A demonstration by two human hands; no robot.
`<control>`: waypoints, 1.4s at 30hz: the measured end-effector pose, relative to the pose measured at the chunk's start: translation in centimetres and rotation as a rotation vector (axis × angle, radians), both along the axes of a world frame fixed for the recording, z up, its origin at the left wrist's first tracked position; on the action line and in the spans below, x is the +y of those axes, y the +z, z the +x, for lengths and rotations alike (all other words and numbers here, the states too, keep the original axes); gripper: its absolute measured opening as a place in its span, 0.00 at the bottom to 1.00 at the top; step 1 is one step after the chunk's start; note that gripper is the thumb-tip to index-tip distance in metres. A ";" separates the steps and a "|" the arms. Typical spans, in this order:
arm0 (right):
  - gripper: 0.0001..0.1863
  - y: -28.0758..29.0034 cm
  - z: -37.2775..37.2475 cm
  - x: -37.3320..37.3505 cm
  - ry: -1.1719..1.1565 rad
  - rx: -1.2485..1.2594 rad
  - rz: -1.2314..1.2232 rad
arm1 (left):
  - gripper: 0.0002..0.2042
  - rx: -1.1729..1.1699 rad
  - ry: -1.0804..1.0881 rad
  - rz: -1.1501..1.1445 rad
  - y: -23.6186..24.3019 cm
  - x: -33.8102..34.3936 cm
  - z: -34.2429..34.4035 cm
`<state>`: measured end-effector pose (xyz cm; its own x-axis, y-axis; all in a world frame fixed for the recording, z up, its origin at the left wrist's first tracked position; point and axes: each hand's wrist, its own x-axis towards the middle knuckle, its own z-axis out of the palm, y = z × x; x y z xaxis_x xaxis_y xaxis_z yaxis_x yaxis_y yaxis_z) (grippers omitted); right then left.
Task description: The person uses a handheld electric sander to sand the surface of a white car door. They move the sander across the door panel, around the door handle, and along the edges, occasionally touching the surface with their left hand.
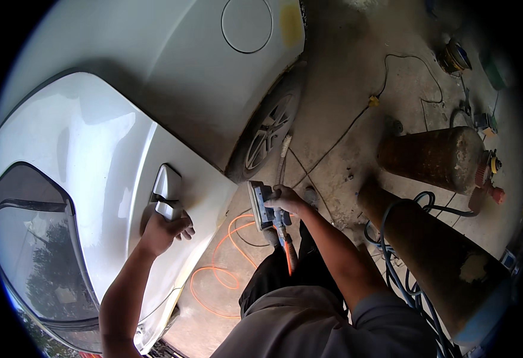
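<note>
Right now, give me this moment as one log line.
left hand: at door handle | right hand: holding sander | orange hose: on floor

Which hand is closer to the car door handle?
The left hand: it is right at the near end of the car door handle. The right hand is farther away, off to the right, holding a sander.

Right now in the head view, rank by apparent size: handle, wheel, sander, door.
1. Door
2. Wheel
3. Sander and handle: too close to rank; the right hand covers part of the sander, the left hand part of the handle.
</note>
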<state>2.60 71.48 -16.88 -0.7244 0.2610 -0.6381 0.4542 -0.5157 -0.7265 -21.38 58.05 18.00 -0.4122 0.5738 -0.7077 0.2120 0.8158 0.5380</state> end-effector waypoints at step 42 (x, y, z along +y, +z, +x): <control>0.44 12.8 11.4 4.0 -0.708 -0.239 0.991 | 0.06 1.252 0.093 0.408 -3.5 -0.7 0.3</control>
<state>14.04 75.49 -4.09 -0.1199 0.9920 -0.0394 0.4742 0.0224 -0.8801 -21.05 57.39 14.54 -0.7060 0.5881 0.3947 0.6954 0.6811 0.2290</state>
